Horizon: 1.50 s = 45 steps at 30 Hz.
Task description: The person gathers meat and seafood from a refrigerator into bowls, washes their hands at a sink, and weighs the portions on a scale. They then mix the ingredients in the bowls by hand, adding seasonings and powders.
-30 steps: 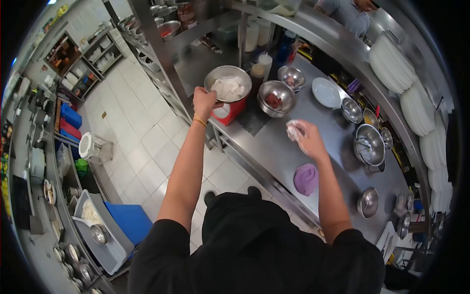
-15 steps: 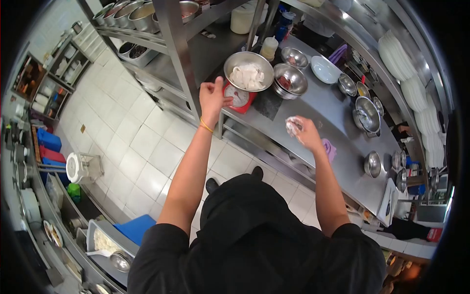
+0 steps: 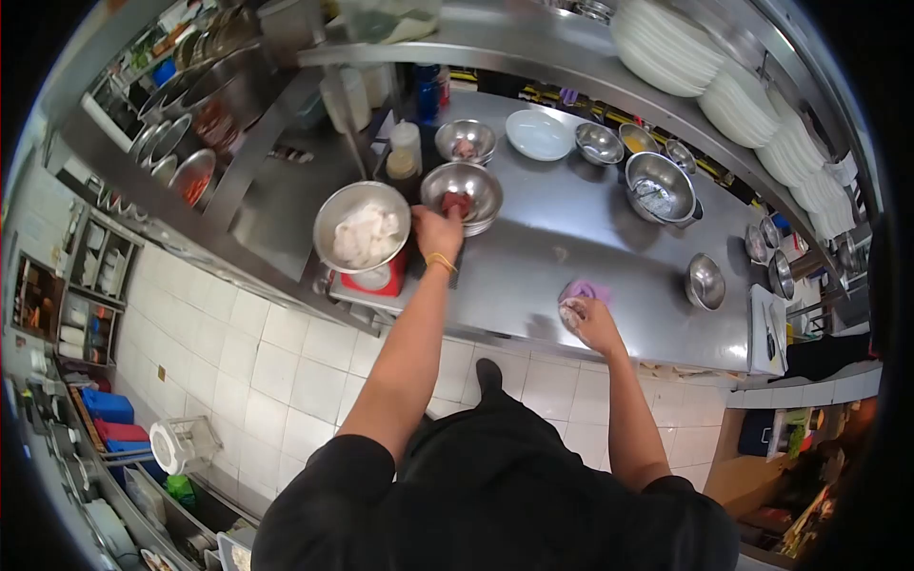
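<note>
My left hand [image 3: 439, 234], with a yellow band at its wrist, is at the near rim of a metal bowl [image 3: 484, 187]. Its fingers close on that rim, partly hidden by the hand. Dark red meat [image 3: 456, 205] lies in this bowl, which tops a stack. Left of the hand, a metal bowl of white, soft-looking pieces [image 3: 367, 236] rests on a red scale [image 3: 373, 280]. My right hand [image 3: 592, 326] hovers near the counter's front edge, beside a purple cloth [image 3: 587, 289]. Its fingers are curled together and coated white; what they hold, if anything, I cannot make out.
On the steel counter [image 3: 533, 252] stand a pale plate [image 3: 539, 135], a bowl with a bit of meat [image 3: 466, 141], a squeeze bottle [image 3: 404, 147] and a larger metal bowl [image 3: 661, 187]. Stacked white plates [image 3: 666, 48] fill the overhead shelf. A white bin [image 3: 183, 445] is on the floor.
My view has turned right. My left hand has moved from beside the scale to the stacked bowl with meat. My right hand has come nearer to the purple cloth.
</note>
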{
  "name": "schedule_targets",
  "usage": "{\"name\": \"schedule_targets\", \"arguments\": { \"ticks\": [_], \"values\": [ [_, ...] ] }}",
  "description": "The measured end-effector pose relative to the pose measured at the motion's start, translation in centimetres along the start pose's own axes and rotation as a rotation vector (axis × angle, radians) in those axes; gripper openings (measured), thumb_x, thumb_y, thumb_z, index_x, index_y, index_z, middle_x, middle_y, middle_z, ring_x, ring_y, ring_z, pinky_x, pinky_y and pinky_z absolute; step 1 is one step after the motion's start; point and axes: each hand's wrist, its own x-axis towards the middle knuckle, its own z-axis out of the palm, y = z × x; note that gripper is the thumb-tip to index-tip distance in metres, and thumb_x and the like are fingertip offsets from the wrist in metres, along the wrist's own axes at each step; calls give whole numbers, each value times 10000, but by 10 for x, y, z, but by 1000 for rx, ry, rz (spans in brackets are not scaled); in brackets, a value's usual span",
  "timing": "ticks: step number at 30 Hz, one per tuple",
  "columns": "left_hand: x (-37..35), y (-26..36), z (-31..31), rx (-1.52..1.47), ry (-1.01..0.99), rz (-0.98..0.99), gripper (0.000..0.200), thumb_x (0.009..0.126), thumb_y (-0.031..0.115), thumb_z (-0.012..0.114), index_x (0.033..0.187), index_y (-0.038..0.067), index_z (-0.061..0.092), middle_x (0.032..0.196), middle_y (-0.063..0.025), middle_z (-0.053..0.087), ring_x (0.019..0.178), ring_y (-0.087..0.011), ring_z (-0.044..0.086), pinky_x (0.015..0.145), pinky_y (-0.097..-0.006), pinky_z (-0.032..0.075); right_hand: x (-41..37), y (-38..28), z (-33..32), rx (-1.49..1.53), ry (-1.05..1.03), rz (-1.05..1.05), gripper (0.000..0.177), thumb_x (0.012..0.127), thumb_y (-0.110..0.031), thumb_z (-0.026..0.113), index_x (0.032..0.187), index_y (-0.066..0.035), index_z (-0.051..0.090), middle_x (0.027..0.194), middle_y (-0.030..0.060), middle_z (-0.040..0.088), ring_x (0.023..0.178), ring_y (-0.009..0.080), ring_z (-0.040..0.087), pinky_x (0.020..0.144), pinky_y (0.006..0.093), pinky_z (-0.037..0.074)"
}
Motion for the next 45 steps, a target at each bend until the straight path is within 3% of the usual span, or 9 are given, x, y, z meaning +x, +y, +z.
{"name": "schedule_targets", "arguments": {
  "ticks": [2,13,19,22,29,33,35,41,45],
  "values": [
    [25,5,2,93,-213,-258,517,756,161,716,1097,-79,412,1120,-348,541,1042,-461,574,898,-471,485,4,23,-16,-35,39,-7,169,871,-124,616,924,34,648,786,92,660,747,145,602,719,304,480],
    [-25,74,-42,216,-59,206,243,836,109,603,962,-24,444,905,-235,554,830,-463,591,700,-493,483,101,31,-43,533,-87,122,220,905,-135,601,995,64,628,830,52,639,738,103,561,671,278,475],
    [-86,25,22,10,-673,-48,229,829,178,634,898,-17,536,826,-252,639,791,-401,649,707,-448,505,121,59,-45,502,37,49,301,932,-254,619,1031,30,624,801,32,615,668,104,560,576,260,474],
    [-62,30,33,152,-878,162,267,854,241,630,801,-19,610,786,-242,649,765,-385,654,701,-450,511,107,67,-58,538,-91,310,302,916,-248,634,959,52,635,767,65,626,615,113,555,523,293,449],
    [143,15,130,497,151,390,242,894,198,549,891,-20,655,902,-214,684,785,-376,672,709,-480,542,81,62,-42,293,36,126,235,895,-185,660,880,48,629,686,51,613,589,118,543,536,289,449],
    [191,-58,173,1049,-59,412,248,885,163,537,1015,-28,629,1042,-214,670,879,-376,677,756,-440,562,65,50,-47,184,156,162,225,841,-164,702,906,39,628,792,146,676,747,194,651,697,319,500],
    [197,-11,146,545,-355,-70,340,864,137,554,1133,-70,545,1080,-242,650,937,-381,671,795,-402,567,59,50,-51,164,143,179,228,834,-157,707,913,38,620,800,145,676,749,196,655,702,321,503],
    [204,6,155,518,-184,272,539,849,164,635,1185,-134,338,911,-276,669,872,-407,673,758,-434,570,55,61,-42,190,58,173,233,844,-159,703,915,42,607,768,111,651,692,157,632,625,296,514],
    [138,69,76,-62,-172,11,640,744,70,639,1260,-110,305,958,-341,623,957,-489,606,841,-499,507,63,35,-36,225,47,301,215,864,-171,681,879,33,613,726,86,632,598,128,602,509,274,505]
  ]
}}
